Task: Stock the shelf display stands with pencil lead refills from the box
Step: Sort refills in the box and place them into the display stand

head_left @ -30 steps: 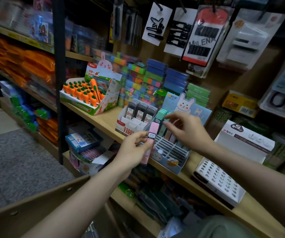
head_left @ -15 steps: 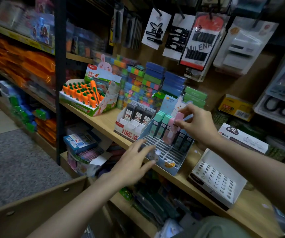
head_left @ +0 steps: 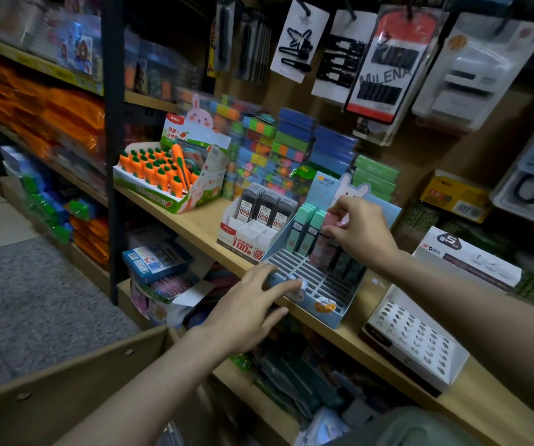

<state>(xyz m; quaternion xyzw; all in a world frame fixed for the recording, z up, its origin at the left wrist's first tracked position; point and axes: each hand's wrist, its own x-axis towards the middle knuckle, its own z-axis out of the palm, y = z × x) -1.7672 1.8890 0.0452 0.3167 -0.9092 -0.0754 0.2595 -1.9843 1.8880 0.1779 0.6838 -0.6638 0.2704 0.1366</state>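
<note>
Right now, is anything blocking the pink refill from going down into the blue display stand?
Nothing visible does. The right hand pinches the pink refill beside the green refills in the back row of the blue display stand. The left hand touches the stand's front edge, clear of that slot.

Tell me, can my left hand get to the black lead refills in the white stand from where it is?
Probably yes. The left hand rests open on the blue stand's front edge, and the black refills stand just beyond it in the white stand, with nothing between.
</note>
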